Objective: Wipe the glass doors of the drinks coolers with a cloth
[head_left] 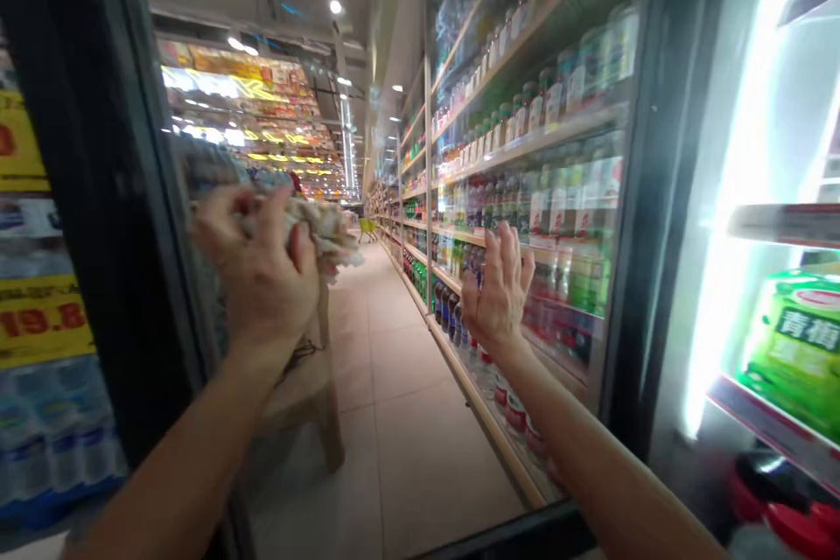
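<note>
My left hand [266,267] is closed around a crumpled, light-coloured cloth [321,227], which sticks out to its right. Both are a little blurred. In front of me is a glass door [420,420] with a dark frame [675,192]. My right hand [500,289] is raised with its fingers stretched out and holds nothing. It is at the right half of the pane, and its palm seems to lie against the glass; exact contact is hard to make out.
Lit cooler shelves at right carry a green package [797,341]. Beyond the pane are a wooden stool [325,420], a tiled aisle [426,446] and long shelves of bottles [518,118]. Bottled water packs [56,429] and yellow price signs [39,319] stand at left.
</note>
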### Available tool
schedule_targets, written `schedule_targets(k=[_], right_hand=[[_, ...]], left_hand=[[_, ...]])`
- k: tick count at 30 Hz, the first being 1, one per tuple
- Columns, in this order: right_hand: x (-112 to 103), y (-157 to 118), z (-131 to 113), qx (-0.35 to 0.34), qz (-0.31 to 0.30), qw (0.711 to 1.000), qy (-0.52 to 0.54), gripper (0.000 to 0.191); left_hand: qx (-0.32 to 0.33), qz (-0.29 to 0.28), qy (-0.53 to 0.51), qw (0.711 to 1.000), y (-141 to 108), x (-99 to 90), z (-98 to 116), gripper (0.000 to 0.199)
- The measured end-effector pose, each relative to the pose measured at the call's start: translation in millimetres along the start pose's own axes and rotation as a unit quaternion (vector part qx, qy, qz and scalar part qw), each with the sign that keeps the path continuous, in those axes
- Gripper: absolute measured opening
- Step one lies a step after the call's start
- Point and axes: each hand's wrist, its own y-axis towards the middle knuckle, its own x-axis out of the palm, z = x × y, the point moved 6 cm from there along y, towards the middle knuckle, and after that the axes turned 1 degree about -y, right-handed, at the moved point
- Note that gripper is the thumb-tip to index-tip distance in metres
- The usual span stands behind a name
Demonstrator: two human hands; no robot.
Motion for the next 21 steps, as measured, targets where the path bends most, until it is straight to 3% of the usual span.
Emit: schedule_targets(k=[1, 2, 4, 6, 8, 10, 13, 15, 17, 19, 21], right_hand=[[-0.2, -0.6, 0.3, -0.001, 0.005, 1.000, 0.007, 0.064], [-0.6, -1.4, 1.3, -0.003, 0.011, 1.000, 0.015, 0.063], [-1.7, -3.1, 5.0, -0.012, 0.028, 0.999, 0.032, 0.062], [-1.4, -4.2, 8.8, -0.032, 0.033, 0.998, 0.039, 0.062], [0.6, -4.9, 10.0, -0.058, 0.018, 0.998, 0.030, 0.062], [2.2, -5.3, 9.3, -0.067, 0.002, 0.998, 0.013, 0.063], [1.9, -5.4, 5.8, -0.048, -0.001, 0.999, -0.003, 0.064], [2.8, -5.6, 2.6, -0.035, -0.006, 0.999, -0.009, 0.065], [3.8, -6.1, 0.3, -0.033, -0.007, 0.999, -0.011, 0.066], [4.9, -6.6, 0.8, -0.032, -0.005, 0.999, -0.006, 0.065], [5.6, -7.1, 2.9, -0.033, -0.002, 0.999, 0.001, 0.064]], left_hand=[[0.026, 0.037, 0.043, 0.998, -3.5, 3.6, 14.9, 0.040], [0.068, 0.034, 0.055, 0.996, -8.7, 16.0, 35.5, 0.036], [0.171, -0.017, 0.049, 0.984, -22.0, 51.4, 79.9, 0.036], [0.251, -0.041, 0.037, 0.966, -30.4, 75.7, 106.2, 0.032], [0.265, -0.056, 0.039, 0.962, -23.8, 78.1, 98.8, 0.034], [0.225, -0.046, 0.053, 0.972, -2.1, 56.6, 63.6, 0.036], [0.078, 0.049, 0.101, 0.991, 35.0, 4.6, -3.2, 0.051], [0.008, 0.088, 0.122, 0.989, 41.2, -10.9, -21.8, 0.058], [0.015, 0.071, 0.120, 0.990, 29.5, 2.7, -6.9, 0.052], [0.096, 0.015, 0.095, 0.991, 6.1, 35.7, 31.4, 0.046], [0.213, -0.055, 0.060, 0.974, -17.6, 67.5, 69.9, 0.049]])
